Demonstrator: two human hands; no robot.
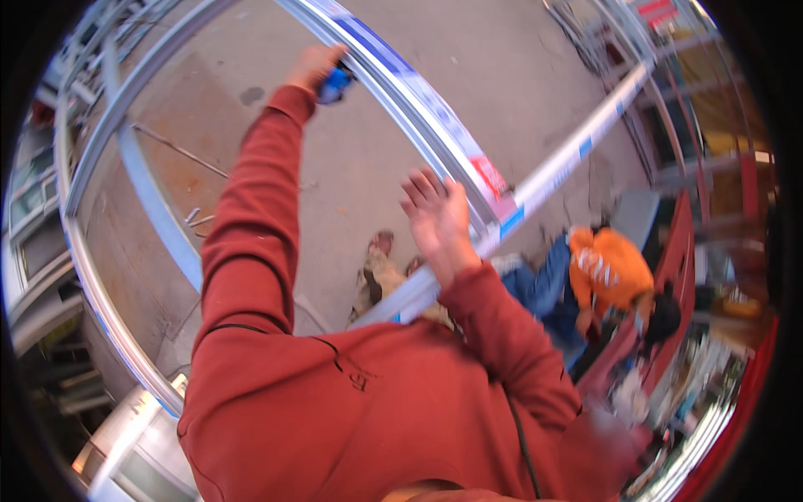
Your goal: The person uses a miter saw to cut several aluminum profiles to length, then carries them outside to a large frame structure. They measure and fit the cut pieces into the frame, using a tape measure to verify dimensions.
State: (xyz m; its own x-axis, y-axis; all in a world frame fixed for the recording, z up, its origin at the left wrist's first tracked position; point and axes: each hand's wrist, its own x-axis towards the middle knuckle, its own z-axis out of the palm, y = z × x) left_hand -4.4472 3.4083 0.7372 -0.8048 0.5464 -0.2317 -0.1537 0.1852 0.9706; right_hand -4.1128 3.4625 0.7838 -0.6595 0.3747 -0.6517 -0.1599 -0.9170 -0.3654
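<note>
My left hand point(316, 69) reaches far forward and is closed on a rounded blue-and-black object point(336, 83), too blurred to name surely. It is right beside a long metal frame bar point(393, 102), which carries blue, white and red film. My right hand point(437, 216) is open, palm up with the fingers apart. It is near the corner where that bar meets a white crossbar point(544, 181) with blue patches. Whether the right fingers touch the bar I cannot tell.
Curved in this view, more metal frame bars point(138, 188) stand at the left. A co-worker in an orange top point(615, 266) bends down at the right, by a dark red beam point(674, 259). Thin rods point(180, 149) lie on the concrete floor point(519, 75).
</note>
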